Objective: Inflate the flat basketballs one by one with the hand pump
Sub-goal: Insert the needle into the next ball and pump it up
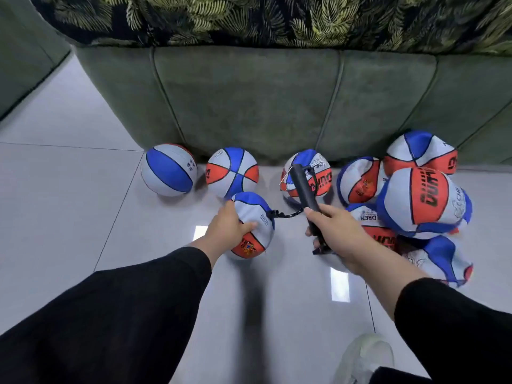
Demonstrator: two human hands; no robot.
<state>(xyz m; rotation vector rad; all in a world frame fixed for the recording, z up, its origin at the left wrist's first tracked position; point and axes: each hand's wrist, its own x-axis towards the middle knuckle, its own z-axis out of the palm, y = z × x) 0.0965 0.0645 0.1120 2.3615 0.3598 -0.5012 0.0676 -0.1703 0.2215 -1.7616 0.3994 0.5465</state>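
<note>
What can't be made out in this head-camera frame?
- Needle joint: where the hose enters the held ball, too small to see.
- Pump handle: wrapped by the right hand.
- Flat balls at right: overlapping, exact count unclear.
- Ball lettering: too small, blurred.

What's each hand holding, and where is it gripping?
The left hand grips the ball on its left side. The right hand is wrapped around the pump near its lower end.

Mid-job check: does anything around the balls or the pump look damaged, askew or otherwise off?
Nothing looks damaged. The crumpled red, white and blue basketballs heaped at right are just uninflated. The left hand holds the ball being filled; the right hand grips the black hand pump, whose short black hose reaches that ball.
</note>
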